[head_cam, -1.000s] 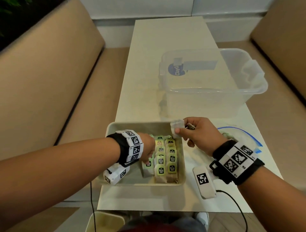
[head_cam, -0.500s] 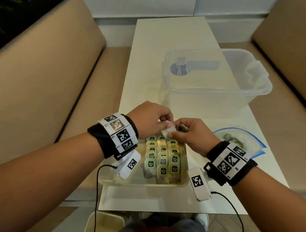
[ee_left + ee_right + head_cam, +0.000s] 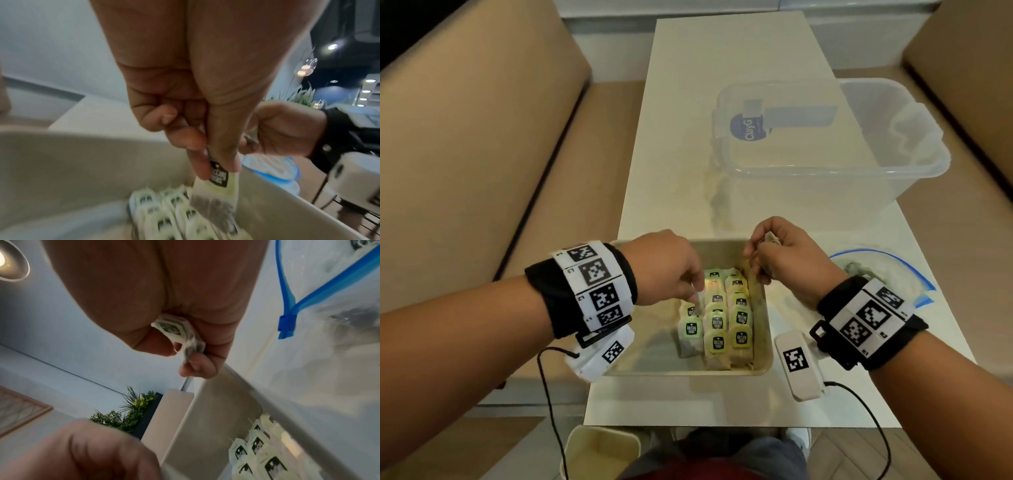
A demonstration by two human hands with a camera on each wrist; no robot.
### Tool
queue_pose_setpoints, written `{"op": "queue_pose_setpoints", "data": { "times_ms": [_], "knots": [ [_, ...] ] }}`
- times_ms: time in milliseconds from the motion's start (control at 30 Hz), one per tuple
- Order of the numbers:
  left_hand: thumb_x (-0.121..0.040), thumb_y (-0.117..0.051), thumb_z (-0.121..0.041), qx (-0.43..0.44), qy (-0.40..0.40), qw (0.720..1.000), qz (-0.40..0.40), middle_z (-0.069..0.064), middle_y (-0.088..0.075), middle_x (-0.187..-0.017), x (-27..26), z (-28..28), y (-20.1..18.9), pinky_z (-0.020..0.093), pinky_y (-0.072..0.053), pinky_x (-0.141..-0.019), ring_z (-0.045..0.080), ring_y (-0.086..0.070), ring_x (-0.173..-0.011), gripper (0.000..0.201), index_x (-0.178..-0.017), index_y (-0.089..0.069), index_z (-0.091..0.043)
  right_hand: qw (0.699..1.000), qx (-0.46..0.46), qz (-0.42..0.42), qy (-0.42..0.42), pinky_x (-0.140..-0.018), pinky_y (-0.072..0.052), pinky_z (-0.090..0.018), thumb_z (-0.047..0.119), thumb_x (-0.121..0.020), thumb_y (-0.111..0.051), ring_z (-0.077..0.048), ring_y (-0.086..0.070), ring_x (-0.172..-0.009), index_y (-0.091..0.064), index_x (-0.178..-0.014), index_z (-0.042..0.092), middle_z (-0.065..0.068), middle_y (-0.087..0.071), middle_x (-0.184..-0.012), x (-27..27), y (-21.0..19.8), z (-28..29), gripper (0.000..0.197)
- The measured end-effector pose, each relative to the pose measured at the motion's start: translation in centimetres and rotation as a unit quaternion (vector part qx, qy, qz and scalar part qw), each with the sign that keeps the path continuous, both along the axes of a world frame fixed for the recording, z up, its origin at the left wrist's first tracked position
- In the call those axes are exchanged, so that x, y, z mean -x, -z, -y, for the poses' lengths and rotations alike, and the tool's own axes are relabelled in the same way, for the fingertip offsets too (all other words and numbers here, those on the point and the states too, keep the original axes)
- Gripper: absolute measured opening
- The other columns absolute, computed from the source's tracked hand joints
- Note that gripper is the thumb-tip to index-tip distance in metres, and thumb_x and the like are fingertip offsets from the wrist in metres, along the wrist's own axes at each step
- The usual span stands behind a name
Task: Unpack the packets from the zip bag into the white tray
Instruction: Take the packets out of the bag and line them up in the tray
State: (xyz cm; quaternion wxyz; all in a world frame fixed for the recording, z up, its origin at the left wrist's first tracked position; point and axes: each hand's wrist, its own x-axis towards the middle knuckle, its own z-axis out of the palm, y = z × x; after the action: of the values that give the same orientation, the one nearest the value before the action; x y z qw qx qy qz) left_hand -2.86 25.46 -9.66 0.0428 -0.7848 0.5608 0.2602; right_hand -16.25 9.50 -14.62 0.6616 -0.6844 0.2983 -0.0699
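Note:
The white tray (image 3: 654, 363) sits at the near table edge with several tea packets (image 3: 717, 322) standing in rows along its right side. My left hand (image 3: 693, 298) reaches down into the tray and pinches one tea packet (image 3: 218, 188) by its top, low over the left row. My right hand (image 3: 756, 253) hovers above the tray's far right corner, fingers curled round a few more packets (image 3: 180, 334). The zip bag (image 3: 876, 274) with a blue seal lies on the table right of the tray, with something dark inside.
A clear plastic tub (image 3: 825, 137) stands on the table beyond the tray. Beige bench seats (image 3: 465, 154) flank the narrow table (image 3: 722, 68) on both sides. A cream bin (image 3: 602, 452) stands below the near table edge. Cables hang from both wrist units.
My left hand took a packet from my right hand above the tray and has lowered it into the left row. My right hand stayed near the tray's far right corner.

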Motion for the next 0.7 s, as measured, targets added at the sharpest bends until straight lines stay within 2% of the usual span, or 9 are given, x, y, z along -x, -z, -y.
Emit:
{"op": "queue_pose_setpoints", "data": {
  "times_ms": [100, 167, 233, 267, 333, 400, 533, 600, 700],
  "knots": [
    [-0.092, -0.061, -0.035, -0.086, 0.024, 0.995, -0.049, -0.016, -0.071, -0.074, 0.7, -0.1, 2.3, 0.018, -0.037, -0.059, -0.006, -0.057, -0.065, 0.016, -0.090, -0.072, -0.024, 1.000, -0.002, 0.002, -0.001, -0.053, -0.042, -0.033, 0.009, -0.066, -0.049, -0.026, -0.053, -0.060, -0.048, -0.079, 0.013, -0.021, -0.059, -0.075, 0.1, -0.1, 0.2, 0.014],
    [-0.095, -0.058, -0.032, -0.149, 0.039, 0.986, -0.063, -0.015, -0.074, -0.078, 1.0, -0.1, 3.8, 0.017, -0.038, -0.059, -0.008, -0.055, -0.060, 0.016, -0.095, -0.071, -0.023, 1.000, 0.025, 0.000, -0.017, -0.058, -0.048, -0.035, 0.005, -0.076, -0.050, -0.025, -0.057, -0.059, -0.052, -0.075, 0.012, -0.018, -0.063, -0.071, 0.2, -0.1, 0.4, 0.008],
    [-0.096, -0.057, -0.032, -0.203, 0.053, 0.975, -0.073, -0.011, -0.076, -0.085, 1.2, 0.2, 4.8, 0.017, -0.040, -0.060, -0.004, -0.054, -0.060, 0.018, -0.104, -0.068, -0.021, 0.998, 0.051, -0.008, -0.031, -0.066, -0.055, -0.038, 0.000, -0.087, -0.048, -0.022, -0.062, -0.061, -0.056, -0.074, 0.010, -0.019, -0.066, -0.069, 0.3, -0.1, 0.6, 0.018],
    [-0.096, -0.057, -0.032, -0.225, 0.058, 0.969, -0.080, -0.009, -0.076, -0.087, 1.3, 0.4, 5.2, 0.016, -0.040, -0.060, -0.001, -0.055, -0.061, 0.018, -0.108, -0.066, -0.021, 0.998, 0.055, -0.010, -0.036, -0.068, -0.057, -0.037, -0.002, -0.089, -0.048, -0.020, -0.063, -0.061, -0.057, -0.075, 0.009, -0.020, -0.068, -0.069, 0.4, -0.1, 0.6, 0.020],
    [-0.095, -0.059, -0.028, -0.252, 0.074, 0.962, -0.082, -0.008, -0.074, -0.090, 1.7, 0.9, 5.8, 0.014, -0.037, -0.058, 0.005, -0.056, -0.073, 0.021, -0.113, -0.065, -0.019, 0.998, 0.053, -0.014, -0.037, -0.066, -0.056, -0.033, -0.006, -0.088, -0.047, -0.017, -0.063, -0.058, -0.059, -0.078, 0.008, -0.021, -0.067, -0.070, 0.6, -0.2, 0.6, 0.020],
    [-0.092, -0.061, -0.024, -0.267, 0.094, 0.957, -0.068, -0.007, -0.073, -0.096, 2.0, 1.4, 6.5, 0.017, -0.038, -0.060, 0.011, -0.058, -0.085, 0.024, -0.115, -0.067, -0.017, 0.998, 0.043, -0.024, -0.028, -0.061, -0.052, -0.029, -0.012, -0.084, -0.043, -0.014, -0.060, -0.053, -0.058, -0.082, 0.008, -0.020, -0.064, -0.068, 0.7, -0.2, 0.6, 0.025],
    [-0.091, -0.063, -0.024, -0.294, 0.125, 0.948, 0.000, -0.006, -0.070, -0.098, 2.4, 2.6, 7.7, 0.023, -0.040, -0.064, 0.012, -0.054, -0.083, 0.025, -0.114, -0.068, -0.014, 0.999, 0.034, -0.033, -0.019, -0.055, -0.048, -0.026, -0.018, -0.079, -0.039, -0.015, -0.059, -0.050, -0.055, -0.088, 0.009, -0.016, -0.064, -0.068, 0.9, 0.0, 0.8, 0.033],
    [-0.091, -0.065, -0.024, -0.307, 0.159, 0.937, 0.051, -0.003, -0.063, -0.091, 2.6, 3.3, 7.7, 0.027, -0.039, -0.067, 0.016, -0.051, -0.081, 0.018, -0.106, -0.069, -0.016, 0.998, 0.037, -0.033, -0.026, -0.059, -0.048, -0.031, -0.017, -0.079, -0.039, -0.021, -0.060, -0.054, -0.053, -0.091, 0.011, -0.010, -0.064, -0.061, 1.0, 0.2, 1.0, 0.034],
    [-0.091, -0.064, -0.025, -0.312, 0.185, 0.928, 0.083, -0.003, -0.059, -0.087, 2.8, 3.8, 7.7, 0.024, -0.036, -0.059, 0.017, -0.050, -0.077, 0.017, -0.103, -0.071, -0.016, 0.998, 0.031, -0.030, -0.034, -0.059, -0.046, -0.032, -0.015, -0.080, -0.037, -0.031, -0.061, -0.065, -0.047, -0.095, 0.012, 0.004, -0.059, -0.048, 1.2, 0.5, 1.2, 0.033]
  ]
}}
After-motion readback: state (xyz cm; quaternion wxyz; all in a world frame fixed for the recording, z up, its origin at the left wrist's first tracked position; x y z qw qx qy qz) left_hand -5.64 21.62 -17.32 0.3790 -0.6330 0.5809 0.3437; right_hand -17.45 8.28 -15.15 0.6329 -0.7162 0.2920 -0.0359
